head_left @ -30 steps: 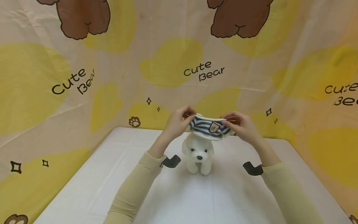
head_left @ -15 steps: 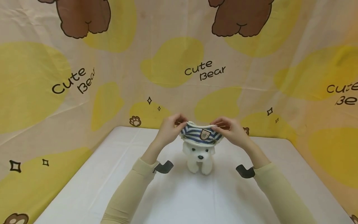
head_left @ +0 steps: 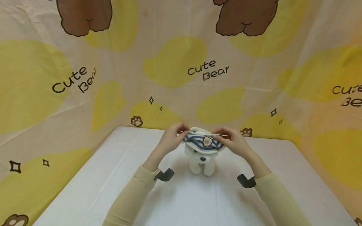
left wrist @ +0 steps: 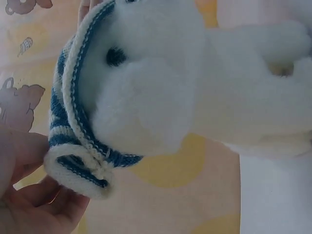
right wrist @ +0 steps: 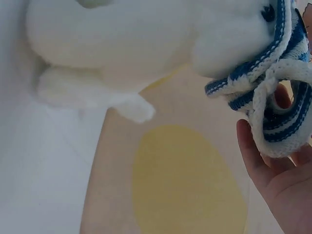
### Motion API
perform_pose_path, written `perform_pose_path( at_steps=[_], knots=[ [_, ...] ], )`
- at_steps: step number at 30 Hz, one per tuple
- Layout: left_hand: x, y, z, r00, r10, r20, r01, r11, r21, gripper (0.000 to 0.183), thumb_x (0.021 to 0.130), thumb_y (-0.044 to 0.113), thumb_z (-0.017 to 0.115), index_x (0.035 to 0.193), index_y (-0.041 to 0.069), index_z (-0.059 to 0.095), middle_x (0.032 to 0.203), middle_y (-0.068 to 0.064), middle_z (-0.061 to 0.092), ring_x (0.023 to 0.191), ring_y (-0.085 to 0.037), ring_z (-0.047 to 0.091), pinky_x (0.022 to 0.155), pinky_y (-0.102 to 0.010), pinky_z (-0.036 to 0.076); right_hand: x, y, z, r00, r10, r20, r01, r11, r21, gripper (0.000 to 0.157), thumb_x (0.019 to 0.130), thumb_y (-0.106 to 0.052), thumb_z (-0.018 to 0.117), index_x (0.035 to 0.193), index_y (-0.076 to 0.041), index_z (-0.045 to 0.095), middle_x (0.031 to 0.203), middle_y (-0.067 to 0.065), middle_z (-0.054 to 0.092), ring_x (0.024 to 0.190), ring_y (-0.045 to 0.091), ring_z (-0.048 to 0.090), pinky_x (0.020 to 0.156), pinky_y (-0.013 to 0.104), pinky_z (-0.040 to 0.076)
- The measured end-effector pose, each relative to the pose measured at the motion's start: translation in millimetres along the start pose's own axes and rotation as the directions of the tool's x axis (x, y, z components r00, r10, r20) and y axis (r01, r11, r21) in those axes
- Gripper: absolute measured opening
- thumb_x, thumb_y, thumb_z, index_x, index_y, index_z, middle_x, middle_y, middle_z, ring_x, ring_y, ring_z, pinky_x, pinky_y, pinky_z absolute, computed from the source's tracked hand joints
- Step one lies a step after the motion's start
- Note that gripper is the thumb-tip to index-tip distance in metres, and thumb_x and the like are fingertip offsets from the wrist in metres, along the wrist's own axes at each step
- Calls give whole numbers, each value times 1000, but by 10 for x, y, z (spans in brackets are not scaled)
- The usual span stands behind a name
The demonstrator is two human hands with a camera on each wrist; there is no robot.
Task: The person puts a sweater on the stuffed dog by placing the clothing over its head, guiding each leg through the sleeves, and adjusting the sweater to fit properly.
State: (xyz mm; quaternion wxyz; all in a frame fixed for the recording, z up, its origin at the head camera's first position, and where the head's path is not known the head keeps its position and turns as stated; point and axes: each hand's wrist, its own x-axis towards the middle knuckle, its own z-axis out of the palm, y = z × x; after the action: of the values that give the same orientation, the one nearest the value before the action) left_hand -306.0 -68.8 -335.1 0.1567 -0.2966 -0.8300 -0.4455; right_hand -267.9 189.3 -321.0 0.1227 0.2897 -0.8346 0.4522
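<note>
A white plush dog (head_left: 210, 164) stands on the table, facing me. Over the top of its head sits a small blue-and-white striped knit sweater (head_left: 195, 142) with a shield badge on its front. My left hand (head_left: 169, 138) pinches the sweater's edge at one side, and my right hand (head_left: 234, 141) pinches the opposite side. In the left wrist view the hem frames the dog's head (left wrist: 151, 107), beside one dark eye. A cream-trimmed sleeve (right wrist: 287, 134) lies against my right fingers in the right wrist view. The sweater hides the dog's ears and crown.
The white-covered table (head_left: 181, 201) ends at a fabric backdrop (head_left: 167, 69) printed with bears and yellow patches. Black wrist mounts (head_left: 165, 175) jut inward from both cream sleeves.
Both hands have come down and slightly left with the sweater. It has gone from above the dog's head to over it, now reaching about eye level. The dog stays in place.
</note>
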Motion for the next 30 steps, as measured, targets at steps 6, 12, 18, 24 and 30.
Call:
perform_pose_path(
  at_steps=[6,12,18,24,30],
  knots=[
    [-10,0,17,1000,-18,-7,18,1000,19,7,91,12,62,97,9,65,95,-4,69,91,-17,65,78,-31,53,-15,10,-8,1000,8,-10,-8,1000,-18,15,90,-4,62,103,2,65,101,16,67,93,17,63,84,40,54],
    [44,30,-29,1000,-21,-13,22,999,41,6,92,11,61,97,9,65,97,-5,68,93,-18,64,83,-33,52,71,-47,-41,999,3,-48,-5,998,-56,15,89,-4,63,102,3,65,100,16,68,96,23,63,88,45,51],
    [112,69,-139,999,-11,-44,13,999,43,6,92,10,61,96,9,64,97,-5,67,94,-17,63,86,-34,52,182,-159,-57,996,-45,-77,39,996,-78,17,90,-3,62,104,4,64,100,19,67,94,30,64,87,46,51],
    [108,70,-166,999,16,-45,-14,998,54,5,91,7,61,95,8,63,96,-5,67,93,-17,63,83,-33,53,223,-182,-47,995,-76,-62,71,994,-87,17,89,-3,62,105,4,65,101,18,68,94,28,64,84,44,52],
    [27,14,-84,1000,10,25,-11,998,62,6,92,7,60,96,7,65,96,-5,67,92,-16,63,82,-31,52,110,-117,-11,1000,-15,-5,15,998,-57,17,90,-3,62,105,4,65,105,16,67,99,27,62,85,41,53]
  ],
)
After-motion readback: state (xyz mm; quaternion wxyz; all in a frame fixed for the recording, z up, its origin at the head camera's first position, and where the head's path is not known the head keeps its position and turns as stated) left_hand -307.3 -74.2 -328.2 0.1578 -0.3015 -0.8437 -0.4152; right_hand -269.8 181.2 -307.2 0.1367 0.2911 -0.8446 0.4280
